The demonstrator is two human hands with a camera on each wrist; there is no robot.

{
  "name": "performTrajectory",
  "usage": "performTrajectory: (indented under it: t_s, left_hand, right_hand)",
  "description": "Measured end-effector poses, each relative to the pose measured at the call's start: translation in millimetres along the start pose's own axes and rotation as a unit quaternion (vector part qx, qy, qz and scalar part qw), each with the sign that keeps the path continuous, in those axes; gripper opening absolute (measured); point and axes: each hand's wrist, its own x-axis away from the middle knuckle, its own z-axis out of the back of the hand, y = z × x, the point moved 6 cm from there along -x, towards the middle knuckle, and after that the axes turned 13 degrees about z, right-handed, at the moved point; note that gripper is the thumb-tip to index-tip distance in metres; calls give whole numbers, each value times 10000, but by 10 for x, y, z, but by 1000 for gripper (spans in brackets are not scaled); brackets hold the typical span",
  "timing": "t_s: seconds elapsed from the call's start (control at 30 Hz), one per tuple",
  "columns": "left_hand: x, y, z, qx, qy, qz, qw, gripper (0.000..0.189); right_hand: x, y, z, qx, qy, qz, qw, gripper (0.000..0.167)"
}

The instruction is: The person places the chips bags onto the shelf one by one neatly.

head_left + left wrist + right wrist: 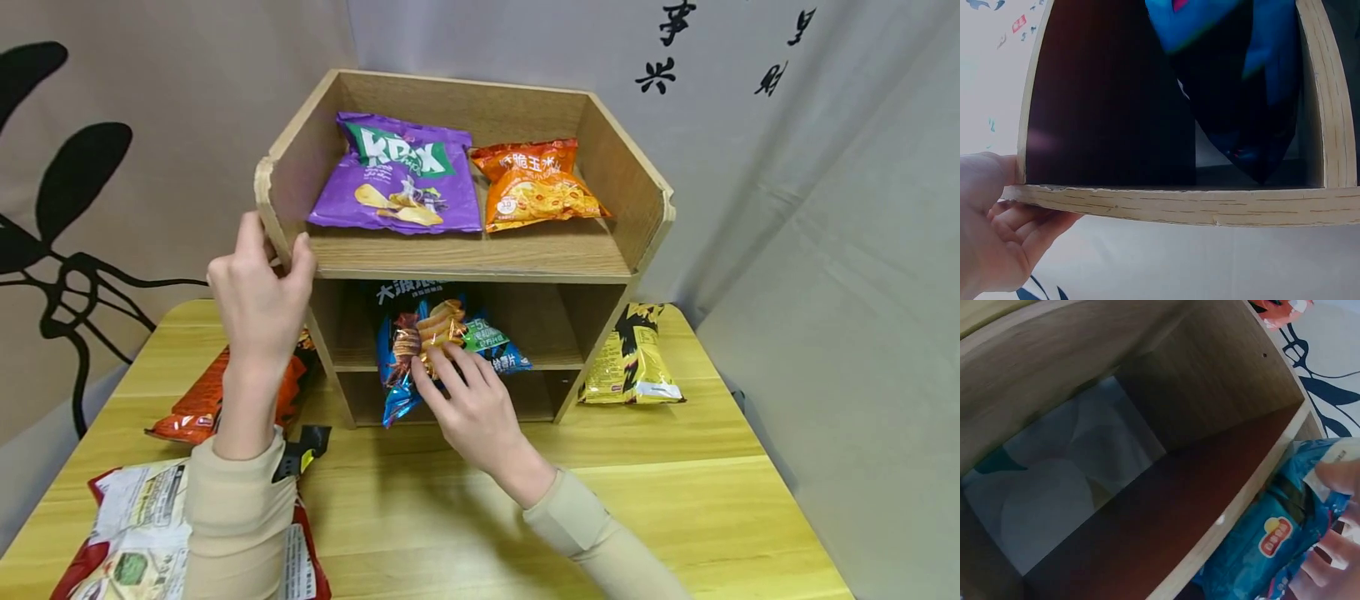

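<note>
A small wooden two-tier shelf [472, 258] stands on the table. My left hand [258, 292] grips the front edge of its left side panel; in the left wrist view, thumb and fingers lie on opposite sides of the board. My right hand [480, 408] holds a shiny blue bag of potato chips [401, 397] at the lower compartment's opening. The bag sits partly inside and sticks out over the lower front edge. In the right wrist view, the thumb and fingers are on different sides of the blue bag [1257, 556]. The bag's back is hidden.
A purple chip bag [405, 179] and an orange snack bag [536, 187] lie on the upper tier. On the table [645, 492], a yellow bag [633, 358] is right of the shelf. A red-orange bag [197, 400] and a red-white bag [138, 533] lie to the left.
</note>
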Motion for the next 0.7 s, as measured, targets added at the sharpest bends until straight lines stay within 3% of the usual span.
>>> performTrajectory:
  t_s: [0.2,0.33,0.47,0.7]
  left_hand:
    - [0,6,-6,53,-39,-24,10000,29]
    - [-5,1,-7,47,-42,0,10000,28]
    - [-7,-3,-5,41,-33,17,10000,28]
    - [-4,2,-9,-19,-25,-28,10000,27]
  right_hand:
    - [-110,-43,-119,19,-403,-86,9991,34]
    - [-165,-63,-193,-151,-784,-131,9967,51]
    - [-209,-75,-300,-477,-1226,-128,9912,62]
    - [-291,-79,-505,-799,-1934,-168,9777,67]
